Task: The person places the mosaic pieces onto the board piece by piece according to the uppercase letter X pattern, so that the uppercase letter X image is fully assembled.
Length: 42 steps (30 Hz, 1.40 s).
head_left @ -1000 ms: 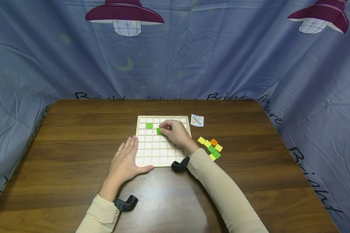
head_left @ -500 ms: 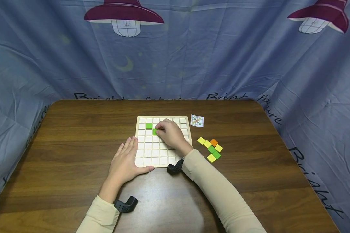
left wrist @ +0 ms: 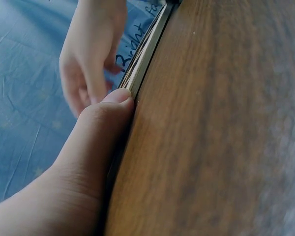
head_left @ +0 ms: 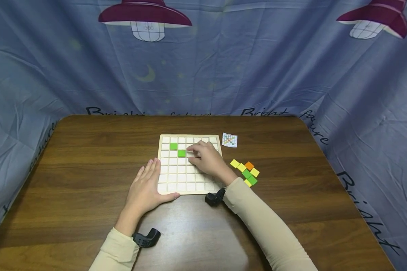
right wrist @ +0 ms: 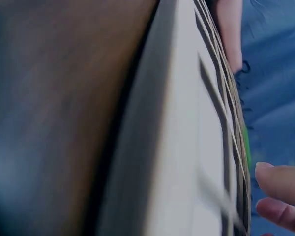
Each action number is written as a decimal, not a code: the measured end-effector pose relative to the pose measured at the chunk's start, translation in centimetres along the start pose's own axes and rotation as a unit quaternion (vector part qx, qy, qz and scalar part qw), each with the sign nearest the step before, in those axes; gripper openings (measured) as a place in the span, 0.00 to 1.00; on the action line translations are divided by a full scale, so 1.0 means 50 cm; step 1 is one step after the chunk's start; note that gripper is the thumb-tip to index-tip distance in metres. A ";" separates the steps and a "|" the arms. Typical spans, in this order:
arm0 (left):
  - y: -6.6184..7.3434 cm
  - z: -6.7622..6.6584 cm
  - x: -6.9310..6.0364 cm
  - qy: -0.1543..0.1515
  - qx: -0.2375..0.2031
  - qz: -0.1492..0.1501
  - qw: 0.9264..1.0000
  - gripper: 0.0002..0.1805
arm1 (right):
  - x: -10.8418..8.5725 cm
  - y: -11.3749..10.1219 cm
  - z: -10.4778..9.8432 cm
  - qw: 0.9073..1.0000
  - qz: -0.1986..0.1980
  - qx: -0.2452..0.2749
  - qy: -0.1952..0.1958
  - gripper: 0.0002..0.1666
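My left hand (head_left: pixel 146 188) lies flat on the wooden table (head_left: pixel 71 180), with its fingers extended along the left edge of the white grid board (head_left: pixel 172 177). The thumb of this hand is stretched out along the near edge, and in the left wrist view its tip touches the rim. This hand does not grip anything; it only rests against the board.

My right hand (head_left: pixel 210 160) is above the board, with the fingers loosely bent and the thumb well apart from the index finger. I see nothing between them.

Just to the left of these fingertips is a green square tile (head_left: pixel 181 153), which sits in the third row from the far edge, third column from the left. Another green tile (head_left: pixel 173 146) sits in the second row and second column, so the two are diagonal neighbours.

To the right of the board there are loose tiles: four yellow tiles (head_left: pixel 234 163), two green ones and an orange tile (head_left: pixel 249 165). The nearest yellow one is partly covered by my sleeve (head_left: pixel 268 222). Beside the board's far right corner lies a small pattern card (head_left: pixel 229 140).
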<state>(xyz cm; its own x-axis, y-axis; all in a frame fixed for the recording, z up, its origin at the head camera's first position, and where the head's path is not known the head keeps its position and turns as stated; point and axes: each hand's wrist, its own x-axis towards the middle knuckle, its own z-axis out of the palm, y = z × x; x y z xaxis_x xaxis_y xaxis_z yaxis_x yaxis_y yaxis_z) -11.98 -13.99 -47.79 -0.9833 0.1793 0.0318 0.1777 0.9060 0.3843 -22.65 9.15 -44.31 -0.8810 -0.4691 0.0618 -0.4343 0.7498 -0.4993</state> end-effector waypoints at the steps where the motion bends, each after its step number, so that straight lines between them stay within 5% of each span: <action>1: 0.000 0.000 0.000 0.000 -0.001 0.000 1.000 0.74 | -0.008 0.008 -0.008 1.000 0.003 0.001 0.004 0.17; 15: -0.006 0.001 -0.005 0.016 0.010 0.004 1.000 0.74 | -0.152 0.163 -0.138 0.993 0.116 -0.033 0.011 0.22; 22: -0.005 0.000 -0.003 0.015 0.007 0.005 1.000 0.74 | -0.204 0.207 -0.161 0.987 0.152 -0.058 0.004 0.25; 33: -0.003 0.005 -0.001 0.015 0.007 0.007 1.000 0.74 | -0.212 0.227 -0.149 0.989 0.142 0.017 0.023 0.13; 42: 0.000 0.004 0.000 0.016 0.004 0.006 1.000 0.74 | -0.170 0.190 -0.142 0.984 0.155 0.064 0.068 0.10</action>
<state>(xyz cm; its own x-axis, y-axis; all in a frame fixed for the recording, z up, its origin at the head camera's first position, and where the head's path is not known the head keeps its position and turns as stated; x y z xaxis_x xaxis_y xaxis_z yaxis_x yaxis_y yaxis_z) -11.95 -13.92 -47.99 -0.9818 0.1782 0.0652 0.1896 0.9072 0.3755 -20.64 23.57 -43.47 -0.9880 -0.1543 0.0014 -0.1224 0.7779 -0.6164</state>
